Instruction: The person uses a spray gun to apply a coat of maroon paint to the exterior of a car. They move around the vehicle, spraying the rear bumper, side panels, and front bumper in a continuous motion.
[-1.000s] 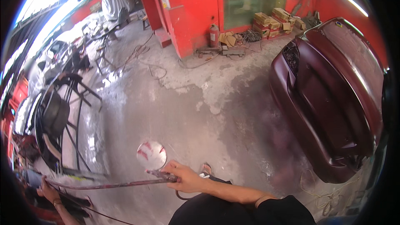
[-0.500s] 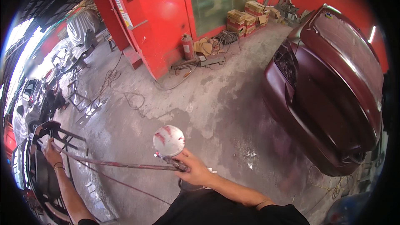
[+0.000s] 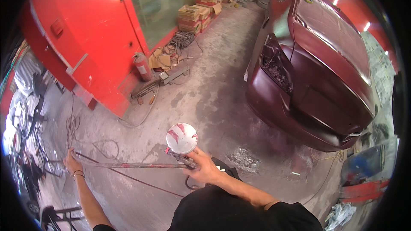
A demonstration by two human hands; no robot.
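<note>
1. Hands sit low in the view: the right hand [image 3: 204, 170] is closed around the grip of a spray gun [image 3: 183, 157], whose round, paint-smeared cup [image 3: 182, 137] stands upright just above the fingers.
2. To the person's left, the left hand [image 3: 72, 161] is closed on a thin reddish hose [image 3: 132, 165] that stretches taut across to the spray gun.
3. Beneath them lies a stained concrete floor [image 3: 214, 98].
4. Farther right stands a dark maroon car [image 3: 317, 68].
5. Farther left, a fire extinguisher [image 3: 142, 66] leans by a red wall [image 3: 90, 42].
6. Farthest back, cardboard boxes [image 3: 195, 15] are stacked.
</note>
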